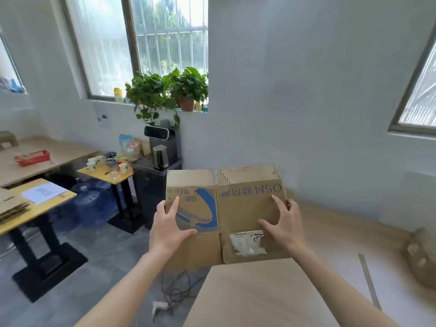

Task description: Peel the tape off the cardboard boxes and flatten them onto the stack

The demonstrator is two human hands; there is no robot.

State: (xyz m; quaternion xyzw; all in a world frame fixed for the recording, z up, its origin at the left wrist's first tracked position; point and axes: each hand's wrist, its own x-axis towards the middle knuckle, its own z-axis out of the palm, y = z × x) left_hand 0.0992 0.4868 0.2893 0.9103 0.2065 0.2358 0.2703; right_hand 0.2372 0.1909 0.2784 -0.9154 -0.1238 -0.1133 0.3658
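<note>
White walls and barred windows bound our room; grey floor (99, 260) lies to the left, and a pale bench (264, 293) fills the lower right of the head view.

We hold the cardboard box (226, 208) upright at the far edge of the bench, blue print upside down toward us, a torn white label (246, 241) low on its right panel. Its left part overhangs the bench edge above the floor. Our left hand (168, 228) clasps the box's left edge, thumb across the printed face, fingers wrapped behind: grip holding the box. Our right hand (284, 226) takes the right edge, thumb and fingers spread and curled onto the face: grip also on the box.

On the bench to the right lies a thin strip (369, 282), and at the far right edge another piece of cardboard (422, 258), well apart from the box.

Left of the bench, cables and a white power strip (159, 306) lie on the floor. Beyond stand a yellow-topped table (30, 208) carrying flattened cardboard (11, 207) and a paper sheet, water jugs (87, 204), a small table with cups (106, 172), a dark dispenser (160, 166) with a kettle, and potted plants (169, 90) on the windowsill.
</note>
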